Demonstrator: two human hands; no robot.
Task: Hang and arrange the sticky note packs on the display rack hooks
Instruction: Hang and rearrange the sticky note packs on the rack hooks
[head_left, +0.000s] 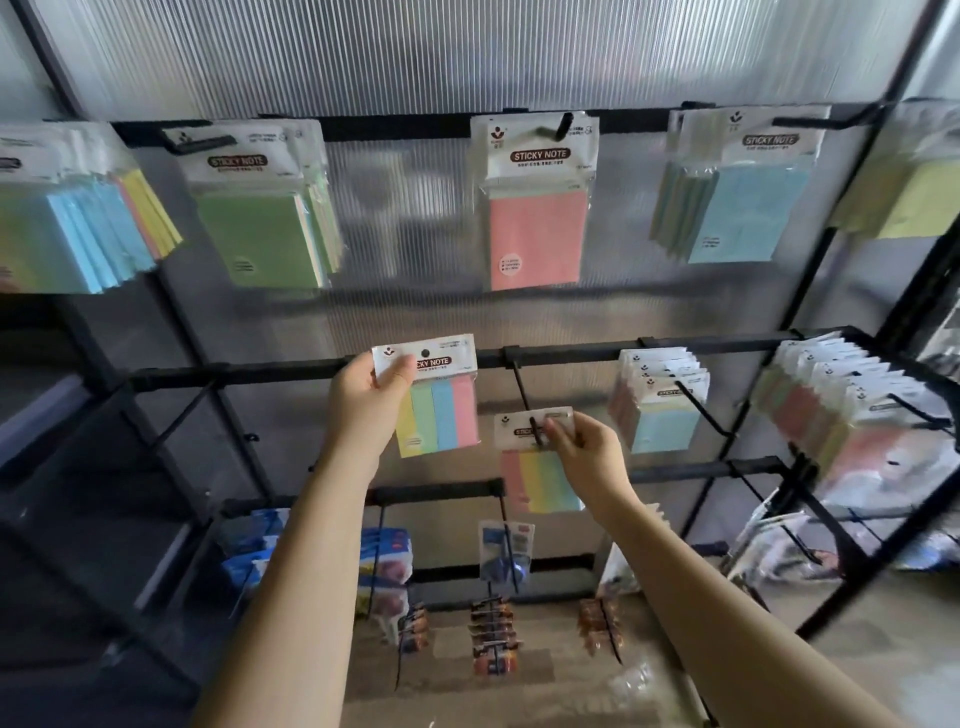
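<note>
Head view, close, facing display rack (566, 357)

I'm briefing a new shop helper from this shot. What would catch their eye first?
Most likely the two hands at centre: the left hand holds a four-colour striped pack up by its header, while the right hand pinches a second striped pack at the middle-row hook. Above them, a pink sticky note pack hangs alone on the top rail, between green and blue stacks.

Two bare forearms, no sleeves

The left hand (363, 402) and right hand (587, 449) enter from the lower edge of the frame on uncovered arms; no sleeve, glove, watch, ring or bracelet shows, and the nails look short and plain.
</note>
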